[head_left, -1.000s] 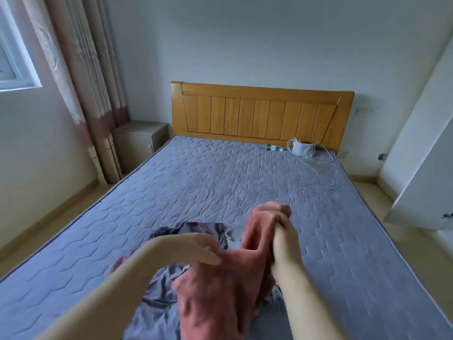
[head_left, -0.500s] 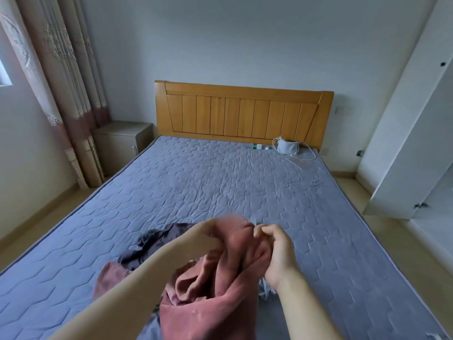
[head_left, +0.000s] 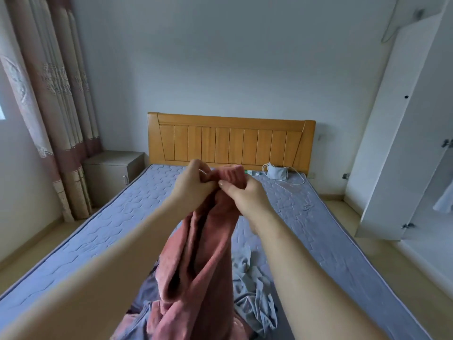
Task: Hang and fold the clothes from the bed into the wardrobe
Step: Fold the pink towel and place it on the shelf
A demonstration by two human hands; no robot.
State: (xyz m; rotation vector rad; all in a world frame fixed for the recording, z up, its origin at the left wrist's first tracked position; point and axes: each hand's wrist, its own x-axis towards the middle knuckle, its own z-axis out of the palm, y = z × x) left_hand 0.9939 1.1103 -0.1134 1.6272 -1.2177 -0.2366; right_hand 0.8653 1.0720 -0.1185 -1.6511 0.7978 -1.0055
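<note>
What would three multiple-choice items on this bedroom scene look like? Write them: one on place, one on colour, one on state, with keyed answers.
1. Where does the face mask lie?
A. by the headboard
B. on the nightstand
C. on the floor

2. What colour is the held garment?
A. white
B. green
C. pink

3. How are the hands?
A. both idle
B. both gripping the garment
C. only one gripping

Answers:
1 A, it lies on the mattress near the headboard.
2 C, pink ribbed fabric.
3 B, left hand and right hand pinch its top edge.

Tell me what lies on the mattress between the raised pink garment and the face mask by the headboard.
In the head view only bare quilted mattress lies between the pink garment and the face mask.
</note>
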